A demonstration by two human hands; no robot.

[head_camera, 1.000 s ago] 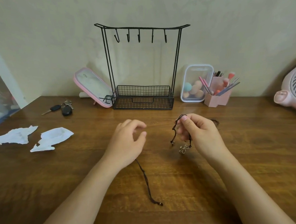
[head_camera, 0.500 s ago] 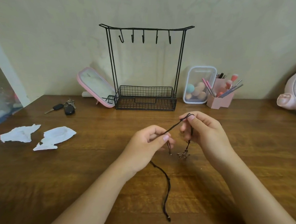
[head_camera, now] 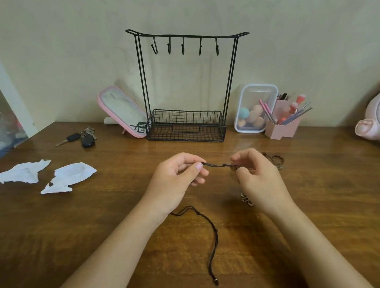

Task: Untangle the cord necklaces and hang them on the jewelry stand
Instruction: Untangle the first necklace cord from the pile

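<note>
- Right in the middle of the view, the left hand (head_camera: 175, 179) is raised over the wooden table (head_camera: 100, 214), fingers curled, thumb and forefinger pinching one end of a short taut stretch of the black cord necklace (head_camera: 216, 165).
- At 3 o'clock from it, the right hand (head_camera: 261, 179) pinches the other end of that stretch, its remaining fingers loosely bent; both forearms reach in from 6 o'clock.
- From under the left wrist the rest of the black cord trails on the table toward 6 o'clock and ends in a small bead.
- A metal flower pendant (head_camera: 246, 199) shows at the right hand's 7 o'clock edge, partly covered by the palm.
- A brown cord necklace (head_camera: 273, 158) lies bunched on the table just behind the right hand, at its 1 o'clock; the knuckles hide part of it.
- At 12 o'clock from the hands, well apart, the black wire jewelry stand (head_camera: 185, 127) is upright against the wall, its five hooks (head_camera: 183, 47) under the top bar.
- A pink mirror (head_camera: 122, 112) leans at the stand's 9 o'clock, keys (head_camera: 83, 137) beyond it.
- Two torn tissue pieces (head_camera: 69, 175) lie at 9 o'clock from the left hand.
- At the stand's 3 o'clock are a clear box of sponges (head_camera: 254, 109) and a pink brush holder (head_camera: 283, 130); a pink fan (head_camera: 377, 120) sits at the far 3 o'clock edge.
</note>
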